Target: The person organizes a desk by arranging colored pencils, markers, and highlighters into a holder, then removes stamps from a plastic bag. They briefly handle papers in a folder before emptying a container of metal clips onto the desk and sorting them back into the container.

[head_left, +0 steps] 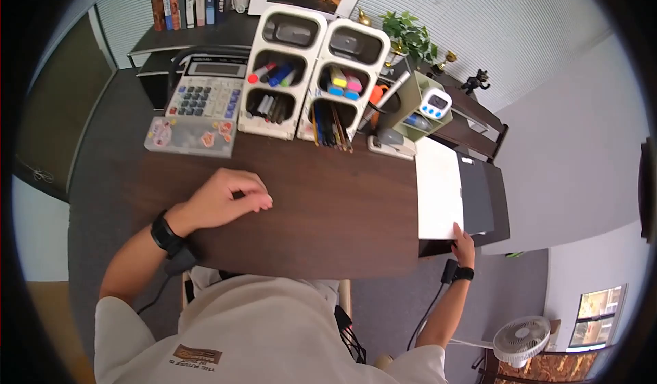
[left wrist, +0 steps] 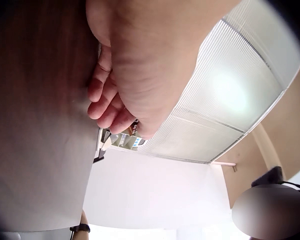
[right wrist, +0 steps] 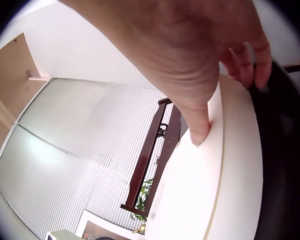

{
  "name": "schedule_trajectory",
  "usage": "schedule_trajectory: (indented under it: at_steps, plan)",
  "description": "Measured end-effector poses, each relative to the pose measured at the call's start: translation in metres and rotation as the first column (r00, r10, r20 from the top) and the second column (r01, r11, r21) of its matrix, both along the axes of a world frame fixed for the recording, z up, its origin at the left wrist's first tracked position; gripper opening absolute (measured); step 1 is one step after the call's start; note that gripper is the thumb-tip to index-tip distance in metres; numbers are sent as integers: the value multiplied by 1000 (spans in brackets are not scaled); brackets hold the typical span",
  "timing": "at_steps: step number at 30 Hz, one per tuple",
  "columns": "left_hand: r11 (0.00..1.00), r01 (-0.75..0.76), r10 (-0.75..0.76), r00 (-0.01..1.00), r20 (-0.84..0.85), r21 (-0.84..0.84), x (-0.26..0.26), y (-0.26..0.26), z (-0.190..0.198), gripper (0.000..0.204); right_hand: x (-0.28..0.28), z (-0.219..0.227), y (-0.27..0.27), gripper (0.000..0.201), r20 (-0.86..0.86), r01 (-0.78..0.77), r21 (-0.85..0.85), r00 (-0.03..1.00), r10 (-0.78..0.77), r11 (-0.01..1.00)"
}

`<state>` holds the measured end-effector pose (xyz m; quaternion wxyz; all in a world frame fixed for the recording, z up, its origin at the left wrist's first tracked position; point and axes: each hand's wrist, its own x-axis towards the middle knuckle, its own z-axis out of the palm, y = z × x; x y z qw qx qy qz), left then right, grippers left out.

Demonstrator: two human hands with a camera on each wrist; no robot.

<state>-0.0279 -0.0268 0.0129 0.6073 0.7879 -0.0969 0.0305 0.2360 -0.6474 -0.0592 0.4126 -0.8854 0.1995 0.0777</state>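
My left hand (head_left: pixel 229 196) rests on the brown desk (head_left: pixel 328 213) with its fingers loosely curled and nothing in them. The left wrist view shows those fingers (left wrist: pixel 107 102) lying close along the desktop. At the desk's right side, my right hand (head_left: pixel 464 246) grips the near right corner of a white sheet of paper (head_left: pixel 438 189). Its thumb presses on the top face of the paper (right wrist: pixel 187 175) in the right wrist view, while the other fingers curl below the edge. A dark grey folder (head_left: pixel 477 196) lies right beside the paper.
Along the back of the desk stand a calculator (head_left: pixel 205 97), a clear sticker-covered case (head_left: pixel 190 136) and white pen organizers (head_left: pixel 272 127). A stapler (head_left: pixel 391 146) and a green holder with a small timer (head_left: pixel 434 103) are near the paper. A fan (head_left: pixel 521 339) stands at lower right.
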Motion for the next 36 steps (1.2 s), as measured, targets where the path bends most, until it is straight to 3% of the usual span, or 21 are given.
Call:
schedule_trajectory:
  at_steps: [7, 11, 13, 19, 21, 23, 25, 26, 29, 36]
  plan:
    - [993, 2, -10, 998, 65, 120, 3, 3, -1, 7, 2, -10, 0, 58, 44, 30, -40, 999, -28, 999]
    - [991, 11, -11, 1000, 2, 130, 4, 1, 1, 6, 6, -13, -8, 56, 1, 29, 16, 1000, -29, 999]
    - [989, -2, -14, 994, 110, 149, 6, 2, -4, 11, 5, -11, -7, 60, 5, 21, 63, 1000, -21, 998]
    - [984, 20, -31, 998, 56, 178, 6, 1, 1, 9, 0, -16, -12, 67, 4, 11, 123, 1000, -12, 992]
    - [989, 11, -12, 1000, 4, 148, 5, 0, 2, 9, 3, -18, -7, 53, 75, 39, 82, 996, -45, 996]
    - [988, 17, -19, 1000, 15, 151, 6, -3, 5, 9, 3, -12, -5, 55, 78, 35, 125, 996, -45, 992]
    - [975, 30, -52, 994, 95, 222, 9, -2, 0, 10, -4, 4, -1, 73, -27, 1, 82, 1000, 1, 997]
    - [987, 20, -19, 1000, -5, 161, 7, -6, 7, 10, -2, -8, -7, 71, 27, 1, 122, 1000, -5, 993]
    - [981, 17, -33, 996, 81, 191, 10, -4, -2, 10, -1, -1, -6, 71, -7, -14, 123, 1000, 15, 992]
    - [977, 6, -22, 997, 72, 213, 8, -3, -4, 10, 1, 8, -5, 70, -112, -15, 98, 993, 26, 995]
